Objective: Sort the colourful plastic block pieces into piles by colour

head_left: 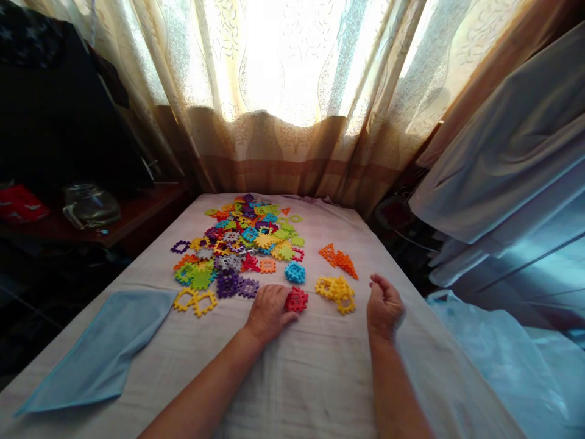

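Note:
My left hand (269,311) rests on the white cloth with its fingers and thumb around the left side of a small red stack of toothed pieces (298,299). To the right, my right hand (384,303) is raised a little with its fingers curled in; whether it holds anything is hidden. Between the hands sit yellow toothed pieces (337,291). A blue stack (295,272) stands just behind the red one. Orange triangular pieces (338,260) lie farther back on the right. Purple pieces (228,284) are left of my left hand.
A large pile of mixed coloured pieces (249,228) spreads over the back of the cloth-covered table (192,378). A light blue cloth (103,347) lies at the left. Curtains (274,146) hang behind. A glass jug (91,206) stands on a dark side surface.

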Tool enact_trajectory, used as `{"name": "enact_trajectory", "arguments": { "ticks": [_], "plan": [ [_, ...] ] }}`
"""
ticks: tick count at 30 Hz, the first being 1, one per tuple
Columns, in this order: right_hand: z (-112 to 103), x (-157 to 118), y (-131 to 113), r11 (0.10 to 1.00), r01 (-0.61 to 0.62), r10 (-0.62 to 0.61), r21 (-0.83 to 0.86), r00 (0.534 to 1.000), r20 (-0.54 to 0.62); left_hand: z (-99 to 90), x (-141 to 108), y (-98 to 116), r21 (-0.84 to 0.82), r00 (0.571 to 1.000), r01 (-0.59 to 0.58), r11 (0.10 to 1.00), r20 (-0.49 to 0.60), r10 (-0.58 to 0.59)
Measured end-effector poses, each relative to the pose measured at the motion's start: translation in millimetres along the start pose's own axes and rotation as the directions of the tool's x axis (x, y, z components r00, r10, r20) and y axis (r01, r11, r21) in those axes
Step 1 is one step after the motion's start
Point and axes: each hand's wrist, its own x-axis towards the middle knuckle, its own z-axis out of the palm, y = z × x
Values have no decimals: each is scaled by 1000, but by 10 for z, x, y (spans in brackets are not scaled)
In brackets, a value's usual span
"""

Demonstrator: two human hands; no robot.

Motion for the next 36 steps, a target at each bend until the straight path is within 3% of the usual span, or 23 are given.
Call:
{"name": "enact_trajectory", "arguments": {
  "ticks": [4, 7, 9, 11, 14, 17, 21, 26, 32, 36],
  "plan": [
    [39, 69, 272, 997, -77, 74, 15, 989, 131, 94, -29, -80, -17, 999, -8, 1000, -49, 7],
    [37, 18, 227, 990, 124, -91, -73, 935, 343, 161, -34, -101, -29, 996, -38, 999, -78, 36],
    [41, -49, 79, 917, 370, -257, -146, 831, 493, 201, -21, -85, -31, 994, -67, 997, -93, 64],
    [72, -129, -113, 794, 570, -332, -213, 700, 632, 237, -6, -64, -35, 990, -90, 995, -114, 85],
    [162, -227, -366, 636, 716, -253, -287, 546, 799, 284, 0, -64, -44, 984, -116, 992, -143, 109],
    [233, -241, -485, 582, 758, -156, -295, 461, 874, 322, -16, -108, -45, 979, -133, 990, -162, 124],
    [197, -155, -444, 583, 760, -137, -289, 442, 886, 352, -27, -154, -33, 975, -146, 989, -175, 138],
    [-2, -1, -253, 570, 768, -149, -292, 446, 883, 350, -5, -131, -36, 978, -149, 988, -151, 142],
    [-258, 277, 44, 542, 762, -149, -355, 503, 851, 346, 51, -37, -56, 988, -125, 991, -93, 120],
    [-320, 352, 161, 535, 746, -151, -396, 546, 824, 356, 114, 77, -70, 989, -138, 988, -63, 134]
  ]
}}
